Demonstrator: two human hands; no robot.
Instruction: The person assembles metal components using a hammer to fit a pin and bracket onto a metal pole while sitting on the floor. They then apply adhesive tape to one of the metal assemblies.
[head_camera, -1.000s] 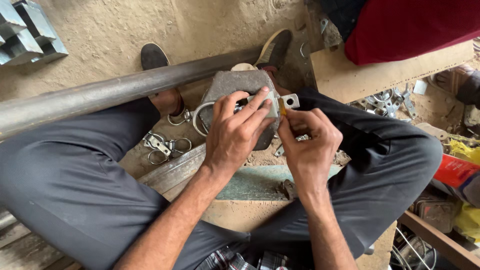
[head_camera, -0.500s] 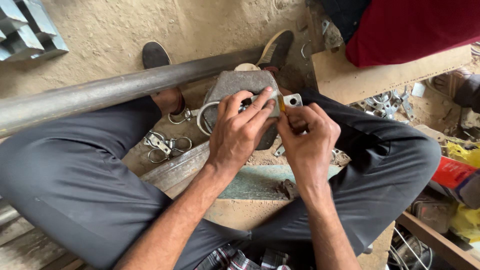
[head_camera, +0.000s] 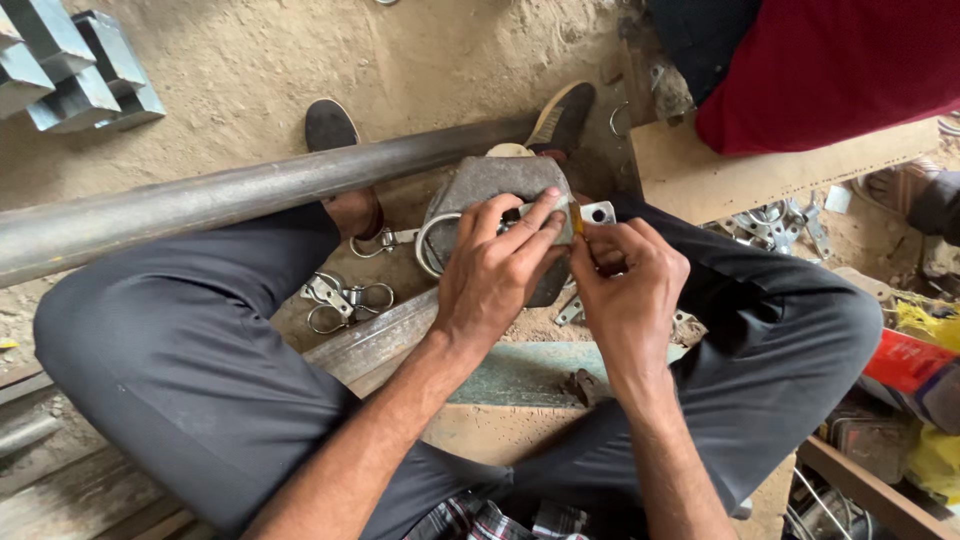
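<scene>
A seated person's left hand (head_camera: 495, 270) presses a metal clamp (head_camera: 440, 240) onto a grey block (head_camera: 490, 180) between the knees; the right hand (head_camera: 628, 290) pinches the clamp's flat tab (head_camera: 598, 212). A steel pipe (head_camera: 200, 205) crosses behind.

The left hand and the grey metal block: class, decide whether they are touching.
Touching. The head view shows the left hand lying on the grey metal block, its fingers pressed onto the top face with no gap.
</scene>
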